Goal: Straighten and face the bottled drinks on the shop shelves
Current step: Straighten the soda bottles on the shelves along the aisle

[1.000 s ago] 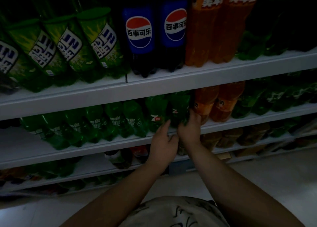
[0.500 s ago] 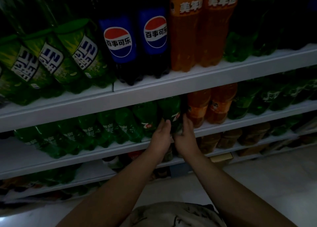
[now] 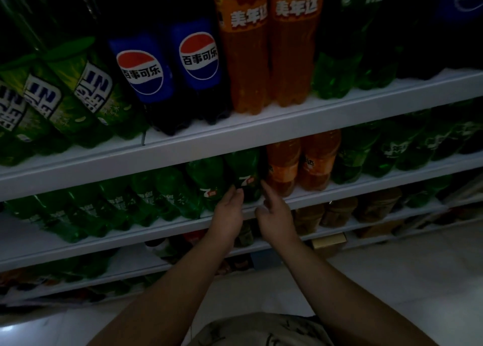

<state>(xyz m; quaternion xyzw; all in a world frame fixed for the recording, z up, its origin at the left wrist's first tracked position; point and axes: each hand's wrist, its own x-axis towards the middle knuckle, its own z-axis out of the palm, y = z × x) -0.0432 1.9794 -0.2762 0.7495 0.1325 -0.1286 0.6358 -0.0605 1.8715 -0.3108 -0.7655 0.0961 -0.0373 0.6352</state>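
Nearest cam: pale shirt point(image 3: 261, 330) at btm edge. Both forearms point(image 3: 167, 293) reach up and fwd to the shelving, tiled floor point(image 3: 392, 280) under them.

Left hand point(image 3: 230, 212): fingers fairly straight, tips at the lower-left flank of the 7-Up bottle point(image 3: 245, 173). Looks like touching, not wrapped round it. Right hand point(image 3: 274, 218): index out, pointing up into the gap btwn that bottle and the orange bottles point(image 3: 282, 167) just beside it on the R. Thumb out, other fingers loosely bent, holding nothing I can see. Light is dim, so R contact w/ the bottle = can't tell.

Key relation: 7-Up bottle stands at the front of the mid shelf point(image 3: 156, 230), straight ahead of and just above both hands, flanked L and R by them. Long axis upright, top hidden under the top shelf point(image 3: 235, 136). "7" logo faces out, approx toward cam. L hand looks the nearer one.

Judgement: step = squaring/facing this bottle. Any twist would go round the upright axis, w/ little room on the R bc the orange bottles crowd it.

L of it: second 7-Up bottle point(image 3: 206, 183), logo also out, then a row of green bottles point(image 3: 146, 196). Below that shelf: brown bottles point(image 3: 337, 212).

Farthest, on the top shelf: Pepsi bottles point(image 3: 198, 57), tall orange bottles point(image 3: 243, 57), big green-label bottles point(image 3: 86, 92) that look tilted L (maybe lens).
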